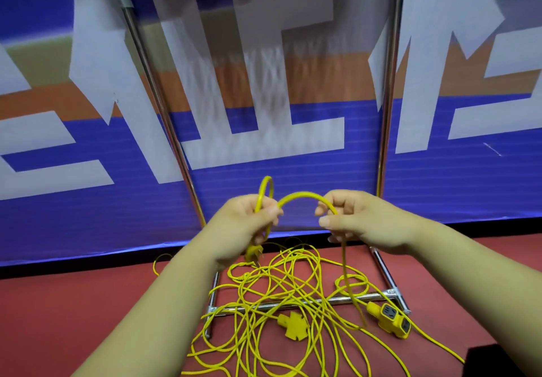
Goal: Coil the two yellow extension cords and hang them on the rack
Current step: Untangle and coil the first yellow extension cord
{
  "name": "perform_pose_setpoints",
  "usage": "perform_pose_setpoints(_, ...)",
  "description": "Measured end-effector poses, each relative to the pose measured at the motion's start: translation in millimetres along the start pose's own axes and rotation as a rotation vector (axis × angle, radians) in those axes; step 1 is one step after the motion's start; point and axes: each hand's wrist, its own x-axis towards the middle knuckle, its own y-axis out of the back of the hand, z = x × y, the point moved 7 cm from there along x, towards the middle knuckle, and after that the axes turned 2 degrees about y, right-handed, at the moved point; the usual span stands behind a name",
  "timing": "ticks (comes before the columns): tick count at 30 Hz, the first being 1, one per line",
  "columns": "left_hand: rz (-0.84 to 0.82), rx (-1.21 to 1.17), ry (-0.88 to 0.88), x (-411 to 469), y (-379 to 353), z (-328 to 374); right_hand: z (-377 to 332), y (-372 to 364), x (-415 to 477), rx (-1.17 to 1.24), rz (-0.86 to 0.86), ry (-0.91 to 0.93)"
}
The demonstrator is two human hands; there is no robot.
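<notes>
Yellow cords [281,297] tangled on the red floor [102,303] across the base bars of the rack [387,112], one strand [305,194] arched between left hand [246,225] and right hand [362,221], fingers of both clamped on it, plug [252,253] dangling below left

- Extension cords [281,297]: bright yellow, sockets [391,319] with dark faces.
- Rack [387,89]: shiny silver metal.
- Floor [88,303]: red.
- Banner [454,186]: blue, orange band, white lettering.

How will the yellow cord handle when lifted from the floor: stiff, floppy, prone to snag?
Probably floppy: the cord arches between left hand and right hand, then hangs limp. Likely to snag: the pile is tangled across the rack bar. The socket block may drag.
</notes>
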Motion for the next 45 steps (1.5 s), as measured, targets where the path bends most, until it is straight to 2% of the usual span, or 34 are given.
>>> perform_pose_setpoints(2,0.101,-0.226,0.012,3,19,-3,14,9,0,0.056,0.02,-0.064)
perform_pose_setpoints(4,0.085,-0.356,0.069,4,27,-12,19,20,0,0.094,0.103,-0.07)
perform_pose_setpoints(6,0.008,-0.396,0.159,2,20,-24,17,28,1,0.095,0.196,-0.036)
perform_pose_setpoints(8,0.018,-0.308,0.202,2,17,-32,9,32,0,-0.014,0.251,0.02)
perform_pose_setpoints(12,0.049,-0.045,0.17,3,14,-31,-12,14,-3,-0.38,0.116,0.128)
perform_pose_setpoints(15,0.005,-0.093,0.162,1,8,-28,-20,-9,-5,-0.585,-0.037,0.169)
perform_pose_setpoints(17,-0.001,-0.164,0.166,0,4,-26,-22,-16,-6,-0.63,-0.06,0.194)
perform_pose_setpoints(20,-0.044,-0.126,0.135,-1,-5,-23,-31,-11,-5,-0.616,0.053,0.238)
perform_pose_setpoints(23,-0.179,-0.016,0.121,-7,-22,-18,-34,-3,-4,-0.513,0.184,0.259)
perform_pose_setpoints(26,-0.19,0.026,0.101,-9,-27,-9,-29,-4,0,-0.309,0.164,0.234)
perform_pose_setpoints(29,-0.089,-0.158,0.078,-3,-13,-4,-7,-4,4,-0.12,0.023,0.108)
perform_pose_setpoints(31,-0.065,-0.322,0.056,0,-2,-3,12,-6,3,-0.098,-0.066,0.002)
perform_pose_setpoints(33,-0.043,-0.434,0.05,2,11,-4,23,-1,3,-0.057,-0.036,-0.061)
perform_pose_setpoints(35,-0.017,-0.433,0.097,2,20,-10,21,12,3,0.008,0.104,-0.041)
perform_pose_setpoints(38,-0.01,-0.403,0.193,0,19,-22,5,29,3,-0.062,0.27,0.067)
perform_pose_setpoints(41,-0.046,-0.451,0.29,-2,11,-33,-7,23,4,-0.252,0.282,0.138)
perform_pose_setpoints(45,-0.162,-0.427,0.329,-6,-4,-30,-15,15,7,-0.421,0.295,0.179)
